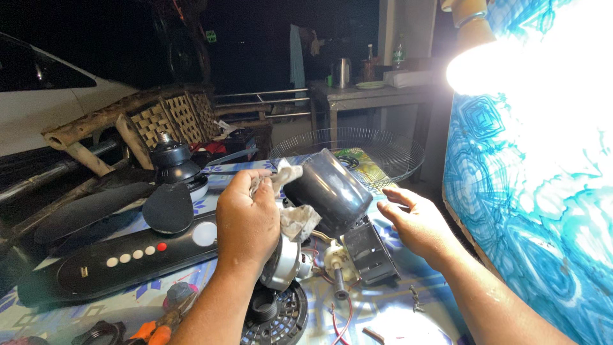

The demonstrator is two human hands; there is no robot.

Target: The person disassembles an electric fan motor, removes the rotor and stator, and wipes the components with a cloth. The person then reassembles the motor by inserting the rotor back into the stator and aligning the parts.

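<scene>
Head view: left hand (248,220) grips rag (290,198) on motor housing (329,191), prob. touching; right hand (418,223) open beside.

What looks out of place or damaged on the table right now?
The fan is in pieces: its dark motor cover is off, red wires trail loose, and small screws lie scattered near the right hand.

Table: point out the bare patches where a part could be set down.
Most bare: the lit tablecloth between the motor shaft and loose screws, under the right hand. Crowded: left of the left hand, with fan base, blades, pliers.
</scene>
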